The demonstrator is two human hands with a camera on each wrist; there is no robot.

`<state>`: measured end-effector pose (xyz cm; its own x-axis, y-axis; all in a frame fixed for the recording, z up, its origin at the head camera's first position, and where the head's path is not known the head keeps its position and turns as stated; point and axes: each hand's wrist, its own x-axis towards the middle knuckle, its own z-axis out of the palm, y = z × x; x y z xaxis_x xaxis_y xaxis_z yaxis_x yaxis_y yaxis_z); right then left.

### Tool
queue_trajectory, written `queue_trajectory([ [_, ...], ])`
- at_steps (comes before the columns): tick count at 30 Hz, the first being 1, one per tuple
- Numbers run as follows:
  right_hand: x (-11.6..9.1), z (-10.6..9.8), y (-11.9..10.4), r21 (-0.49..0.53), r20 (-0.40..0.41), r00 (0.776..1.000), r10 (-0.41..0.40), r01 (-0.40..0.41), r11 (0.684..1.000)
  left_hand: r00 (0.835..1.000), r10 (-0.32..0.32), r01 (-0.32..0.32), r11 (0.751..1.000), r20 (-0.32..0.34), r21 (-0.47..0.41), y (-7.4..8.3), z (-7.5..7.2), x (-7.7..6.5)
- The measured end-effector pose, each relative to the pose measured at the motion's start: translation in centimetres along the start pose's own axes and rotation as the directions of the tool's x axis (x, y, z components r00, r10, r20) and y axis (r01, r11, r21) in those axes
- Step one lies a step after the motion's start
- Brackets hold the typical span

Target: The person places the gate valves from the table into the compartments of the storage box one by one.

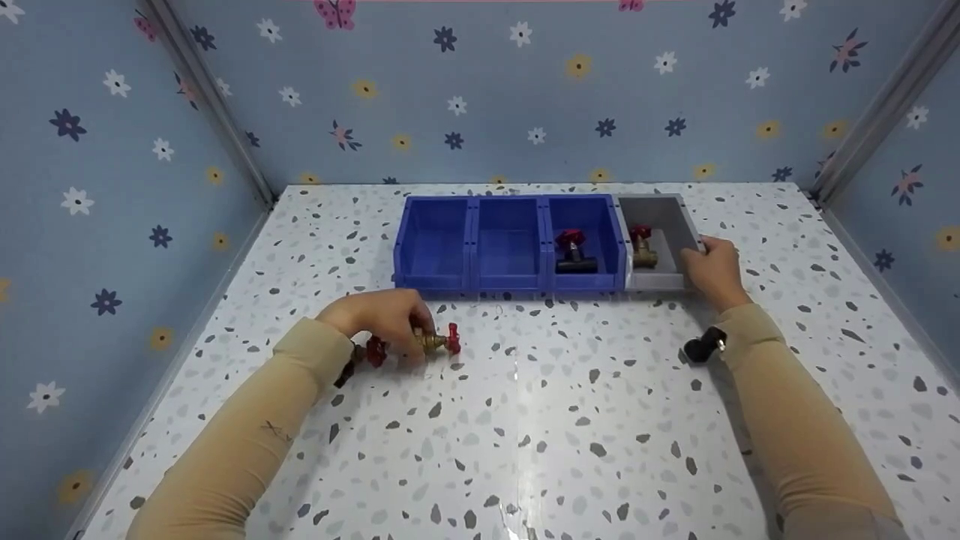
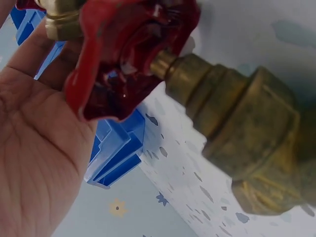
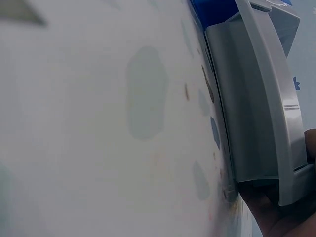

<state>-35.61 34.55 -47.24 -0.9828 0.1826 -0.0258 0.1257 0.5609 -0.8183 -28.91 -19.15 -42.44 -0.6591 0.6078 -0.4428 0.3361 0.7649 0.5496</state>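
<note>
Left of centre in the frame, our left hand curls its fingers down over a brass valve, its red knob pointing right; we cannot tell whether the valve touches the table. Right of centre, our right hand grips the right wall of a grey bin. The hands are well apart.

White speckled table spreads between our sleeves to the bottom edge, and strips of it lie left and right of the bins. Its far edge meets a flowered wall just behind them.

The held valve sits below the leftmost of three blue bins, in a row with the grey one. A second red-knobbed valve is beside our left palm. Another brass valve rests inside the grey bin, and a black valve in the blue bin beside it.
</note>
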Motion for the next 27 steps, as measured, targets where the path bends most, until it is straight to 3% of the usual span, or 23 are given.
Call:
queue_trajectory([
  [11,-0.37,0.08,-0.14,-0.018,-0.021,1.000,-0.007,0.006,1.000,0.990,0.074,-0.081,0.995,-0.123,-0.055,-0.14,-0.19,0.53],
  [27,-0.18,-0.02,-0.07,-0.011,-0.018,1.000,-0.010,0.010,1.000,0.968,0.043,-0.072,0.992,-0.249,-0.105,0.70,-0.35,0.98],
])
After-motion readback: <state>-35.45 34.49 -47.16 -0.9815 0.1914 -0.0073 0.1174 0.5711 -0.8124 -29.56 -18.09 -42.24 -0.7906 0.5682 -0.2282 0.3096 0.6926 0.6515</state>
